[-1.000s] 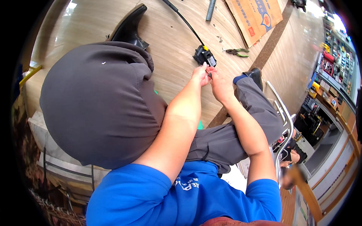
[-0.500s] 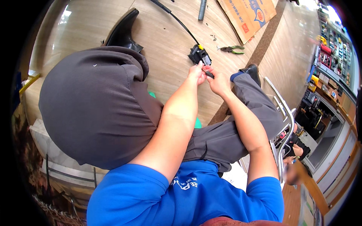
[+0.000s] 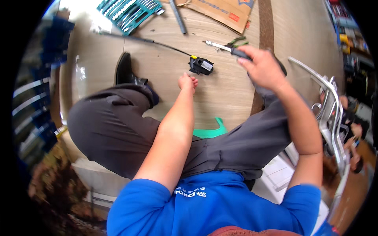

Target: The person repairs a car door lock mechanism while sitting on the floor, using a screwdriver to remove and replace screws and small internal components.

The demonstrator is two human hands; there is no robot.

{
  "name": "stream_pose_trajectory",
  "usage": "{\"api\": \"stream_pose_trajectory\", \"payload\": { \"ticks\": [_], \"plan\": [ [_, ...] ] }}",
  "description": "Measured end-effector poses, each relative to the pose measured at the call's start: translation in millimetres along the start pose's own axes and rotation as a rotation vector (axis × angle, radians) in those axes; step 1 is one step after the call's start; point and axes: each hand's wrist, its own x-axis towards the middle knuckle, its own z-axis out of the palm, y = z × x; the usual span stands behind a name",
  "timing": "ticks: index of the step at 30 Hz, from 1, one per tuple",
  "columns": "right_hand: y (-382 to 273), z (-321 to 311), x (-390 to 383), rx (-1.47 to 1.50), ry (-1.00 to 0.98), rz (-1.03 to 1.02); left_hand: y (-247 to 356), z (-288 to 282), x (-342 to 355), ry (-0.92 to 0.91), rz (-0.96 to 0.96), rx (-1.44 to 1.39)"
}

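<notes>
On the floor in front of me lies a black latch-like plastic assembly (image 3: 202,66) with a yellow clip. A black cable (image 3: 157,42) runs from it to the upper left. My left hand (image 3: 188,82) is closed just below the assembly, apart from it; whatever its fingers hold, if anything, is hidden. Off to the right, my right hand (image 3: 264,67) grips the dark handle of a screwdriver (image 3: 220,46). Its thick silver shaft points left, above the floor. Green-handled pliers (image 3: 238,40) lie partly behind the screwdriver.
A teal tool case (image 3: 132,13) with silver tools lies open at the top left. Beside it are a grey tube (image 3: 178,16) and flattened cardboard (image 3: 220,13). A green plastic piece (image 3: 214,128) shows between my legs. Metal tubing (image 3: 328,90) stands at the right.
My right hand has moved away from the assembly to the right, carrying the screwdriver, whose shaft now shows. The left hand has drawn slightly back. The view has shifted, bringing the tool case in.
</notes>
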Motion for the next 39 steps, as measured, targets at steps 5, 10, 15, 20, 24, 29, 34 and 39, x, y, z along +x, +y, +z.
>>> {"api": "stream_pose_trajectory", "payload": {
  "ticks": [5,10,15,20,24,29,34,39],
  "plan": [
    [47.5,-69.6,-17.5,0.178,0.320,0.037,55.3,64.6,-22.0,-0.077,0.411,0.158],
    [54.9,-114.6,-53.2,0.153,0.577,0.002,103.1,115.3,1.1,-0.120,0.695,0.536],
    [76.0,-122.8,-77.1,0.264,0.814,-0.185,136.6,129.9,69.9,-0.118,0.927,1.306],
    [121.7,-131.7,-111.7,0.318,0.708,0.069,123.7,166.7,92.5,-0.069,1.048,1.865],
    [142.5,-124.1,-119.7,0.348,0.675,0.196,102.7,193.0,76.3,-0.088,1.020,2.118],
    [145.2,-129.1,-113.1,0.368,0.653,0.226,105.0,202.9,67.3,-0.047,1.053,2.139],
    [131.1,-140.0,-94.5,0.389,0.629,0.203,124.3,188.7,59.4,0.054,1.047,2.012],
    [95.2,-158.7,-64.8,0.378,0.560,0.182,130.7,135.1,28.8,-0.145,0.606,0.660]
  ]
}}
